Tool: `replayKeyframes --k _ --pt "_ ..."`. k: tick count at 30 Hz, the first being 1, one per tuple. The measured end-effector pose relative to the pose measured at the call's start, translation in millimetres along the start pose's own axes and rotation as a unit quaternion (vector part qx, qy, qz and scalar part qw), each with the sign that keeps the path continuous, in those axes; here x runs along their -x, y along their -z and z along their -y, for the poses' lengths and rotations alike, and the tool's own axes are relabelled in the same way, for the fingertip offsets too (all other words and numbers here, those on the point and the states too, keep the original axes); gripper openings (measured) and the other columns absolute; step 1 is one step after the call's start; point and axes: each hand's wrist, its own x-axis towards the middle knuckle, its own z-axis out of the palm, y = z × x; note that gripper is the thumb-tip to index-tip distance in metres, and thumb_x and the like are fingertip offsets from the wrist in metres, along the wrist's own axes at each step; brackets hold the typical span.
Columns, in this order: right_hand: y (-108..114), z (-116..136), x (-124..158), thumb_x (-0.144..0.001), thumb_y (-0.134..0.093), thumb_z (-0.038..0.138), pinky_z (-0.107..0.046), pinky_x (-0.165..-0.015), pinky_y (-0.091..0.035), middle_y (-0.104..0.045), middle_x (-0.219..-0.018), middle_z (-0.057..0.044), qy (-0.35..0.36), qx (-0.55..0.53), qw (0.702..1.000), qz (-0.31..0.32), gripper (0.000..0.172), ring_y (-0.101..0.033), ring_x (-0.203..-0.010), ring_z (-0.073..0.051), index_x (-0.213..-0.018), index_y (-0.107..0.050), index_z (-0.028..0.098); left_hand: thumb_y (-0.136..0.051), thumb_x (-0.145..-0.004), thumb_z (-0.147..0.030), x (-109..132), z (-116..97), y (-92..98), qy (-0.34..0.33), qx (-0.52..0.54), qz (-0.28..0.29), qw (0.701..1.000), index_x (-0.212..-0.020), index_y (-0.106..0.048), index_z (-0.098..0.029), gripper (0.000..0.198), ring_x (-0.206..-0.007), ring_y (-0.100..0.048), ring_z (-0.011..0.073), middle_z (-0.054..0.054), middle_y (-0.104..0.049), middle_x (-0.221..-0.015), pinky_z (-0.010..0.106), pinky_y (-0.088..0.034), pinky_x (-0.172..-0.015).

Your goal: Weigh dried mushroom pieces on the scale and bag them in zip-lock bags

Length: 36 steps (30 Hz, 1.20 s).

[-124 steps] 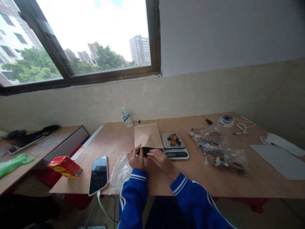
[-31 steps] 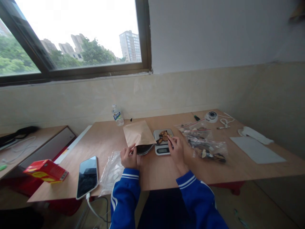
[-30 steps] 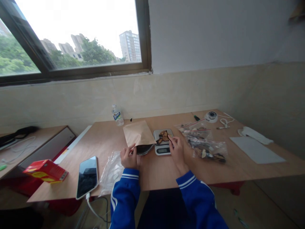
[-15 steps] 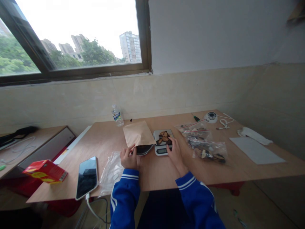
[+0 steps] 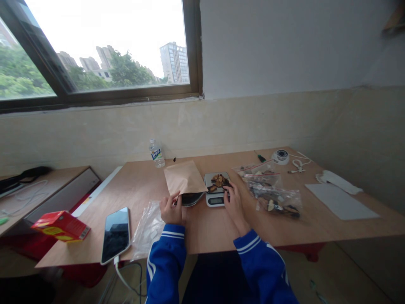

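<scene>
My left hand [image 5: 171,209] is closed on the lower edge of a brown paper bag [image 5: 185,176], thumb on top. The bag lies partly over a dark, shiny-rimmed dish [image 5: 192,199], hiding most of it and what it holds. Beside it stands a white digital scale [image 5: 216,200], its display too small to read. Brown dried slices [image 5: 218,181] are piled on the scale's plate. At the plate's right edge my right hand [image 5: 234,204] has its thumb and fingers bent around a dark dried slice [image 5: 227,188].
Zip bags of dried pieces [image 5: 278,202] lie right of the scale, near a white sheet [image 5: 341,201] and a white round device [image 5: 281,156]. On the left are a clear plastic bag [image 5: 148,232], a phone [image 5: 116,234] on a cable, a red box [image 5: 61,226] and a bottle [image 5: 156,154].
My right hand has shifted slightly right along the scale's edge, the dark slice moving with its fingertips. My left hand keeps its hold on the paper bag. The camera view has drifted slightly.
</scene>
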Motion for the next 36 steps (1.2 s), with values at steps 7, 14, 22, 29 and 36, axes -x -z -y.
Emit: replayKeyframes --k 7,14,22,29,36 --pt "5.9 1.3 0.9 -0.082 -0.039 0.014 -0.044 -0.085 -0.042 -0.049 -0.097 -0.011 -0.016 0.082 0.996 -0.021 0.018 -0.049 -0.097 -0.025 -0.087 -0.056 0.018 -0.058 -0.080 -0.031 0.4 1.6 0.1 -0.010 0.002 -0.002 1.000 -0.088 -0.070 -0.024 0.015 -0.062 -0.049 0.0160 0.001 -0.055 -0.061 0.031 -0.040 -0.069" --pt "9.2 9.8 -0.5 -0.082 -0.036 0.010 -0.042 -0.084 -0.041 -0.058 -0.093 -0.010 -0.014 0.065 0.998 -0.005 0.025 -0.051 -0.092 -0.024 -0.094 -0.057 0.017 -0.059 -0.080 -0.032 -0.1 -0.2 0.8 -0.016 -0.004 -0.005 1.000 -0.087 -0.070 -0.024 0.015 -0.060 -0.050 0.0150 0.000 -0.056 -0.061 0.031 -0.041 -0.070" --pt "-8.9 60.7 17.8 -0.080 -0.035 0.004 -0.036 -0.093 -0.045 -0.062 -0.108 -0.010 0.251 -0.023 0.941 0.225 0.037 -0.054 -0.106 -0.020 -0.105 -0.060 0.016 -0.058 -0.080 -0.035 -1.0 0.9 -1.2 -0.004 -0.005 -0.015 1.000 -0.086 -0.071 -0.023 0.018 -0.060 -0.049 0.0139 0.000 -0.054 -0.060 0.030 -0.040 -0.071" --pt "-66.4 108.6 7.6 -0.083 -0.042 0.009 -0.034 -0.091 -0.046 -0.062 -0.116 -0.015 0.169 0.077 0.932 0.313 0.036 -0.056 -0.108 -0.024 -0.117 -0.055 0.008 -0.058 -0.080 -0.037 -3.2 -1.6 0.9 -0.004 0.001 -0.006 1.000 -0.085 -0.071 -0.022 0.021 -0.056 -0.047 0.0130 -0.001 -0.054 -0.057 0.028 -0.039 -0.065" --pt "-93.6 112.8 -3.8 -0.085 -0.046 0.012 -0.036 -0.087 -0.044 -0.068 -0.101 -0.016 0.101 0.112 0.912 0.381 0.024 -0.062 -0.096 -0.027 -0.099 -0.064 0.010 -0.056 -0.082 -0.033 -1.1 -2.6 0.2 0.023 -0.009 -0.001 1.000 -0.090 -0.070 -0.021 0.020 -0.059 -0.047 0.0138 0.000 -0.052 -0.059 0.027 -0.040 -0.062"
